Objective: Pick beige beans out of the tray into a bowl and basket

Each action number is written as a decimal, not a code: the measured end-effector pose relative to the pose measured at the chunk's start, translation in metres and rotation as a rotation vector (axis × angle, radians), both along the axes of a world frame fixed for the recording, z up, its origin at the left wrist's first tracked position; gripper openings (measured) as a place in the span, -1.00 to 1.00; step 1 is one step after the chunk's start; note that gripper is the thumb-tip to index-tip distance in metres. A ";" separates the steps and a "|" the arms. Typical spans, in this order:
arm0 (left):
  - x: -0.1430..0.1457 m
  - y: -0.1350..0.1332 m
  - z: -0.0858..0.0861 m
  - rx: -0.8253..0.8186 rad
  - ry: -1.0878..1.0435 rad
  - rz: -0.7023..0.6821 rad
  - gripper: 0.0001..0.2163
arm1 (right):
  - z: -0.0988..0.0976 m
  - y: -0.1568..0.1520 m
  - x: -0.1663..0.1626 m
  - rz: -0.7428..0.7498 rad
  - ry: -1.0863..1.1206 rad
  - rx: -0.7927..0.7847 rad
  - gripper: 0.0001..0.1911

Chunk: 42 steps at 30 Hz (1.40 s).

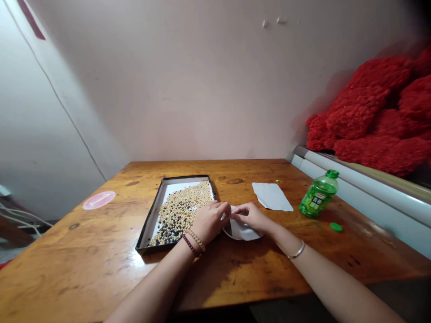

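White paper (243,229) pinched by left hand (209,221) and right hand (252,216), fingers together on it; bean tray (188,177) just beside left hand

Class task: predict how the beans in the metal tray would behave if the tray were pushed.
The beans look small and round, so they probably roll easily. The tray's low rim might hold most back.

the setting is reading as a plain domestic room: a worn wooden table (67,264) is standing beneath the right hand (252,216), a pale plastered wall (188,80) is rising beyond it, and a white chest freezer (370,188) is sitting rightward, carrying heaped red fluffy cloth (373,116).
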<state>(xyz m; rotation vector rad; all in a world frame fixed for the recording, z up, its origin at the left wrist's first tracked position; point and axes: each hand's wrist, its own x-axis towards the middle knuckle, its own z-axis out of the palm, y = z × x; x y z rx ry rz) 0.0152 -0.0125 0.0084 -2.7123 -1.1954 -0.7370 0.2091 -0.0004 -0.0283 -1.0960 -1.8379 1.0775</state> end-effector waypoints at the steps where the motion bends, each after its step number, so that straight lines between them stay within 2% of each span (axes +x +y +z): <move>1: 0.000 0.000 0.000 -0.001 0.006 0.001 -0.95 | 0.000 0.000 0.000 -0.003 -0.013 0.010 -0.56; 6: -0.001 0.000 0.003 -0.035 0.034 0.068 -0.90 | -0.002 0.000 -0.003 -0.023 0.064 0.039 -0.60; 10: -0.007 0.003 0.003 -0.040 0.102 0.325 -0.85 | -0.007 0.003 -0.004 -0.070 0.147 -0.018 -0.64; 12: -0.012 0.006 0.000 -0.096 0.208 0.459 -0.82 | -0.009 0.004 -0.005 -0.087 0.139 -0.050 -0.64; 14: -0.016 0.009 -0.004 -0.173 0.309 0.526 -0.80 | -0.009 0.004 -0.005 -0.093 0.114 -0.053 -0.65; 21: -0.018 0.012 -0.009 -0.238 0.344 0.481 -0.79 | -0.006 0.003 -0.003 -0.061 0.091 -0.036 -0.62; 28: -0.016 0.011 -0.005 -0.302 0.337 0.471 -0.80 | -0.011 0.003 -0.002 -0.145 -0.022 -0.002 -0.65; 35: -0.016 0.012 -0.008 -0.283 0.346 0.457 -0.76 | -0.010 0.006 -0.002 -0.024 0.078 -0.025 -0.58; 42: -0.015 0.012 -0.009 -0.308 0.361 0.457 -0.75 | -0.008 0.002 -0.003 -0.092 0.011 -0.029 -0.60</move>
